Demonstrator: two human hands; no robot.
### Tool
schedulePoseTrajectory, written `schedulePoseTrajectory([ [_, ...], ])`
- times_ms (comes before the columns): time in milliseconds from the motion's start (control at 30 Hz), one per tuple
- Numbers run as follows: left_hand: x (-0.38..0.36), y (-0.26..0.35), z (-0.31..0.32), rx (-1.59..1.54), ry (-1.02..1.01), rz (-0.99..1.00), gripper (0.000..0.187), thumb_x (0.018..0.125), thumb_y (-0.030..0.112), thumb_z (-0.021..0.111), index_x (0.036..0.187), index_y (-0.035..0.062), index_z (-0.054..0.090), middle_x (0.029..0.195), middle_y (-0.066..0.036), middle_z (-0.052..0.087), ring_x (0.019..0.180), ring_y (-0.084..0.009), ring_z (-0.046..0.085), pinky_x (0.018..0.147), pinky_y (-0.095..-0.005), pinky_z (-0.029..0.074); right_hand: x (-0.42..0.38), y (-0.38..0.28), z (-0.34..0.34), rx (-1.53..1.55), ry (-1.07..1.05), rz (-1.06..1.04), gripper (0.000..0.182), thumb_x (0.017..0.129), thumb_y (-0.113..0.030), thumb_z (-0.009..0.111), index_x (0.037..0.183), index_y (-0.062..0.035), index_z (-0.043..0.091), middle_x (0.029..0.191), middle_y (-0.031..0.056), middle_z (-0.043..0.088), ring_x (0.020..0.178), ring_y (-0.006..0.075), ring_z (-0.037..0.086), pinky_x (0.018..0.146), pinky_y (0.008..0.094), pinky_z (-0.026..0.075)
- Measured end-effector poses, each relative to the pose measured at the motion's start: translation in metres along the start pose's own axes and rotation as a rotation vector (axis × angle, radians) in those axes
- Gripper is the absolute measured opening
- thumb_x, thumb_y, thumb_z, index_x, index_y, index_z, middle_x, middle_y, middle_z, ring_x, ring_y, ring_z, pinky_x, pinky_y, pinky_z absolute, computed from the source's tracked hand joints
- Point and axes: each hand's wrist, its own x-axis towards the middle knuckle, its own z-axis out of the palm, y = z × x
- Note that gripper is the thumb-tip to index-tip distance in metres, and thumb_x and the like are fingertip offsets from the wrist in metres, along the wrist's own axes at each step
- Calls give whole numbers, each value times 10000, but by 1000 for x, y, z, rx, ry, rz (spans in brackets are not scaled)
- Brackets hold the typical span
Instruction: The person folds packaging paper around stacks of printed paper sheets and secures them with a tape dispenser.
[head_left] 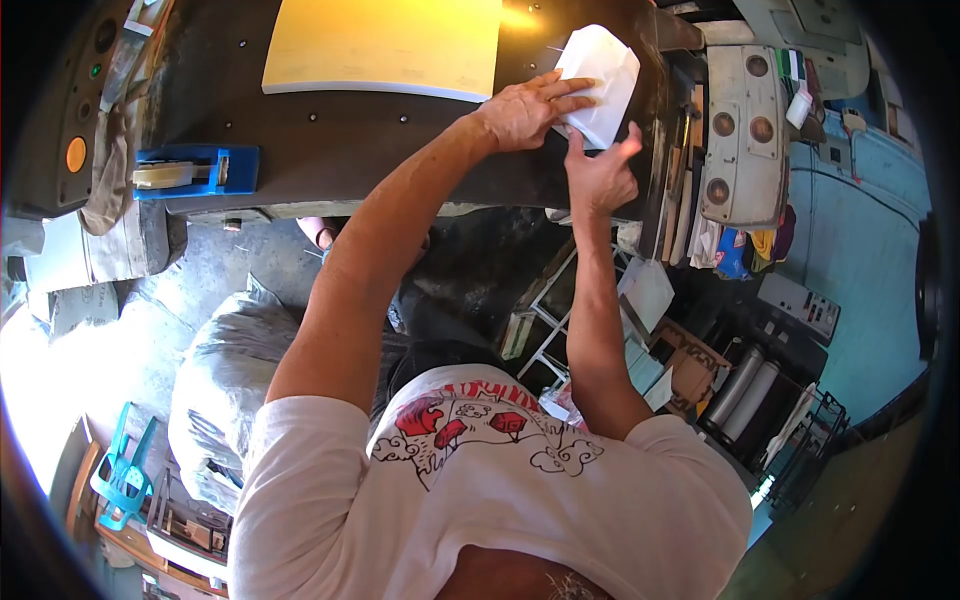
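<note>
Head view of paper folding at a dark bench (330, 140). At far left a blue tape dispenser (195, 172) sits on the bench edge, well apart from the work; next, toward the far side of the bench, lies a yellow stack of sheets (385, 45), untouched. Further right the left hand (525, 110) lies flat and open, fingers spread, pressing on a white folded paper piece (598, 80) that rests on the bench just beside the yellow stack. The right hand (603, 175) meets the paper's near edge with fingers loosely curled and thumb raised; whether it pinches that edge cannot be told. At far right, shelves crowded with papers and equipment (745, 130) adjoin the bench. The step in hand appears to be setting a crease in the paper; the next move would likely call for the left hand holding it steady while the right hand runs along or turns the edge.
</note>
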Motion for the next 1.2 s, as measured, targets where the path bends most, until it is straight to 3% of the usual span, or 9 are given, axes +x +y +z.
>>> schedulePoseTrajectory([
  [200, 1, 0, 0, 31, -1, 10, 813, 781, 57, 747, 1530, 240, 489, 1640, 16, 417, 1384, -354, 523, 1126, -396, 515, -13, 78, 12, 121, 44, 83, 686, 874, -432, 839, 1353, -80, 498, 529, -20, 557, 486, 275, 647, 483, 422, 467],
  [400, -9, 31, 8, 86, 17, -11, 779, 815, 96, 705, 1547, 39, 446, 1655, -102, 399, 1434, -372, 479, 1204, -450, 414, -17, 95, 11, 1084, -298, 561, 572, 990, -275, 766, 1386, 37, 496, 1033, 114, 731, 872, 141, 691, 735, 272, 566],
  [500, -15, 87, 27, 228, -2, -22, 736, 874, 196, 655, 1514, -99, 441, 1637, -227, 392, 1557, -377, 301, 1215, -578, 326, -18, 67, -5, 1180, -279, 750, 695, 1016, -332, 727, 1481, 38, 367, 1162, 172, 709, 1032, 212, 677, 902, 372, 571],
  [633, 9, 170, 4, 73, -444, -389, 619, 966, 249, 587, 1524, 13, 459, 1488, -236, 521, 1222, -398, 616, 953, -639, 498, -35, 84, 24, 1252, -94, 852, 763, 1018, -331, 723, 1493, 61, 271, 1268, 203, 606, 1126, 205, 610, 960, 355, 517],
  [700, 44, 162, -10, 226, -252, -329, 584, 943, 259, 625, 1467, 25, 514, 1365, -183, 589, 1210, -372, 607, 898, -582, 538, -39, 76, 12, 1198, -75, 1021, 682, 1032, -337, 700, 1436, 64, 324, 1256, 177, 580, 1119, 199, 589, 953, 344, 497],
  [867, 149, 61, -22, 194, -495, -150, 693, 941, 331, 684, 1568, 157, 444, 1577, -116, 499, 1497, -326, 415, 1140, -592, 402, -63, 27, -18, 1497, -353, 1249, 519, 1056, -390, 643, 1312, 27, 469, 1204, 148, 562, 1101, 220, 595, 892, 427, 591],
  [933, 162, 36, -30, 221, -958, -248, 663, 907, 433, 719, 1503, 207, 538, 1464, -106, 608, 1386, -353, 529, 1134, -588, 410, -59, 21, -15, 1608, -222, 1261, 540, 1044, -332, 673, 1364, 30, 433, 1242, 164, 547, 1144, 237, 585, 1000, 452, 567],
  [1133, 124, 26, -51, 304, -877, -402, 628, 869, 543, 755, 1341, 135, 684, 1207, -158, 743, 1155, -365, 690, 977, -511, 530, -14, 53, 0, 1707, -126, 1093, 869, 997, -215, 733, 1641, -68, 168, 1630, 232, 247, 1356, 350, 512, 1091, 511, 489],
  [1200, 79, 14, -35, 156, -660, -528, 570, 883, 555, 742, 1207, 86, 732, 1104, -174, 766, 1040, -353, 728, 883, -510, 556, 6, 69, 15, 1803, -217, 786, 900, 982, -242, 752, 1642, -57, 169, 1586, 232, 398, 1373, 306, 517, 1131, 423, 435],
])
